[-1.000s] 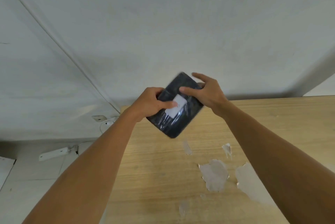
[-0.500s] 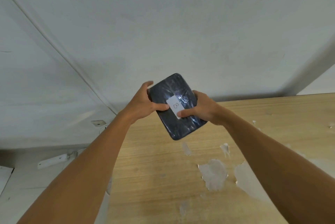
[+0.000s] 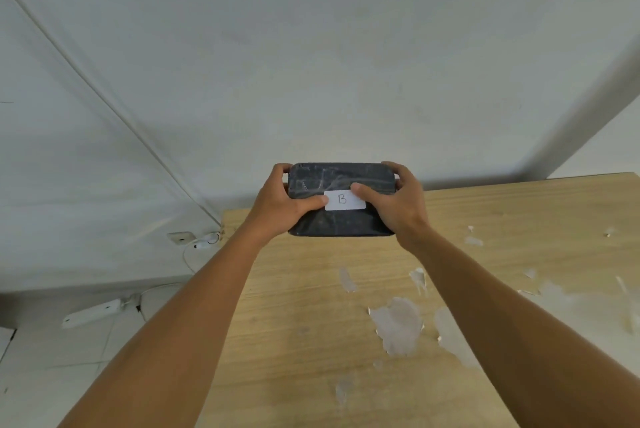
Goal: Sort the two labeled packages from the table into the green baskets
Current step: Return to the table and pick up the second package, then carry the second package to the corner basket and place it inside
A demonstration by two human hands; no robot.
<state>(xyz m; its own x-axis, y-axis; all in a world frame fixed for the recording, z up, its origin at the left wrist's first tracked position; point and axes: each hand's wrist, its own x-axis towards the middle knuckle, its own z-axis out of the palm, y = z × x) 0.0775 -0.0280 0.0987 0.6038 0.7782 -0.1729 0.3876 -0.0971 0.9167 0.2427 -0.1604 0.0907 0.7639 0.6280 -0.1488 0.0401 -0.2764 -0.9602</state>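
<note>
A dark, plastic-wrapped package [image 3: 341, 182] with a white label marked "B" [image 3: 344, 200] is held level in the air above the far left part of the wooden table [image 3: 311, 341]. My left hand [image 3: 280, 201] grips its left end and my right hand [image 3: 394, 201] grips its right end, both thumbs resting beside the label. No green basket and no second package are in view.
The table's left edge runs down from its far left corner [image 3: 225, 216]. The tabletop has several patches of peeled veneer [image 3: 398, 323]. A white wall stands behind. On the floor at left lie a wall socket [image 3: 180, 237], a cable and a white power strip [image 3: 93, 313].
The package has been turned from a tilted, upright hold to lying level and wide, so the label "B" reads upright. Both hands have shifted to its two ends.
</note>
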